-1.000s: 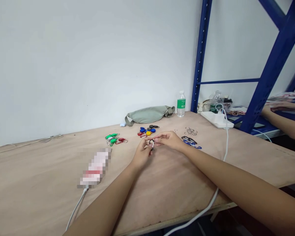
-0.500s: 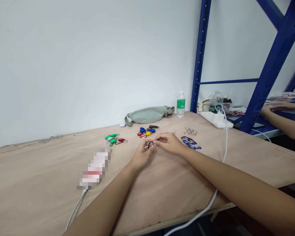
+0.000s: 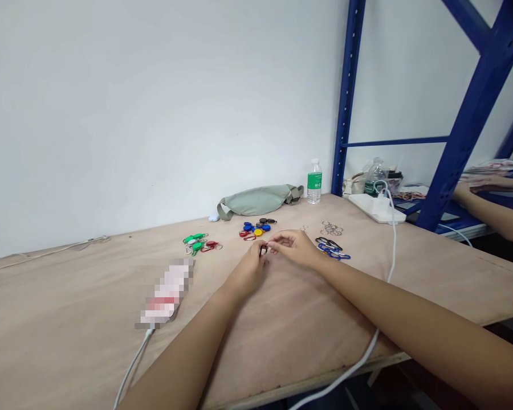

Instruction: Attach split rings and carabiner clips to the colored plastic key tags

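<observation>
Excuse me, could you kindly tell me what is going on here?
A person is working at a table: the left hand holds a small black clip, and the right hand is pinched shut close beside it; whether it grips anything is too small to tell. Beyond the hands lie coloured reels in two groups, with metal rings and more clips to the right.

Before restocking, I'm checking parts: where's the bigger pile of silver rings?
In the head view, the bigger pile lies right of the right hand, just beyond the black and blue clips.
</observation>
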Demonstrator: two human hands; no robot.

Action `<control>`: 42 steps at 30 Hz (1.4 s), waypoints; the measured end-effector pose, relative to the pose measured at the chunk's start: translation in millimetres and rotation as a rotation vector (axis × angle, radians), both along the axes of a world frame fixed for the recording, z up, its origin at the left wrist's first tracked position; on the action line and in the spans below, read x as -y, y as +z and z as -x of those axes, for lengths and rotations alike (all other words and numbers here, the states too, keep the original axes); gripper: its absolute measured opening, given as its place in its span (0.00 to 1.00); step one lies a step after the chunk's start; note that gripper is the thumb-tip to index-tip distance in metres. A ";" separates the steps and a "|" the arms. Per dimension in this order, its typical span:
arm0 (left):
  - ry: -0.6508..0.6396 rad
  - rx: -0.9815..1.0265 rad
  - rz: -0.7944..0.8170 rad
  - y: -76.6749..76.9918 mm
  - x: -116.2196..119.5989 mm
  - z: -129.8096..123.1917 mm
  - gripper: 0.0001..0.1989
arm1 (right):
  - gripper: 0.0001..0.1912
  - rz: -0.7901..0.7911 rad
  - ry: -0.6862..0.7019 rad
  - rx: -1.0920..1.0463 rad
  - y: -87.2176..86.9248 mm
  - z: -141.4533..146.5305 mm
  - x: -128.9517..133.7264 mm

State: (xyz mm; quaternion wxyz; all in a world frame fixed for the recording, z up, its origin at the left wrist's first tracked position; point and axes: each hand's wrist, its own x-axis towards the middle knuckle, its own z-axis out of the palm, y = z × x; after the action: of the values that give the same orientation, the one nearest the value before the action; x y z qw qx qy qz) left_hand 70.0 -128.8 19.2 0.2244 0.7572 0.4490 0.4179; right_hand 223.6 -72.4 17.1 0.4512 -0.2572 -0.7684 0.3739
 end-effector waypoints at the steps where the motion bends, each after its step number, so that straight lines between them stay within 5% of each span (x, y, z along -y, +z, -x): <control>1: -0.002 0.011 0.016 -0.2 0.3 -0.3 0.13 | 0.13 -0.007 -0.006 0.003 0.3 -0.2 0.1; 5: 0.010 0.071 0.077 -1.7 -0.4 0.1 0.12 | 0.13 -0.083 -0.041 0.023 0.8 -1.0 0.3; 11: -0.018 0.203 0.112 -7.1 -6.0 2.0 0.12 | 0.07 -0.507 -0.065 0.086 4.6 -5.0 2.4; 14: -0.019 0.245 0.116 -9.4 -8.5 2.1 0.12 | 0.06 -0.601 -0.036 0.109 6.5 -6.2 3.8; 31: -0.074 0.619 0.341 0.3 -0.9 -7.1 0.14 | 0.08 -0.766 0.075 0.310 5.1 -7.5 -0.9; 38: -0.017 0.650 0.381 -0.1 -1.6 -10.6 0.13 | 0.07 -0.643 -0.062 0.281 7.1 -8.4 -5.4; 42: 0.051 0.654 0.413 -3.1 -4.1 -12.1 0.11 | 0.08 -0.615 0.004 0.307 6.0 -7.4 -6.4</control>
State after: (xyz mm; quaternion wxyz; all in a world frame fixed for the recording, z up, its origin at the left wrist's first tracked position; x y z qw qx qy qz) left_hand 82.2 -124.7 16.1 0.4932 0.5112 0.4472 0.5436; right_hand 231.1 -66.0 23.1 0.3858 -0.1609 -0.9047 0.0827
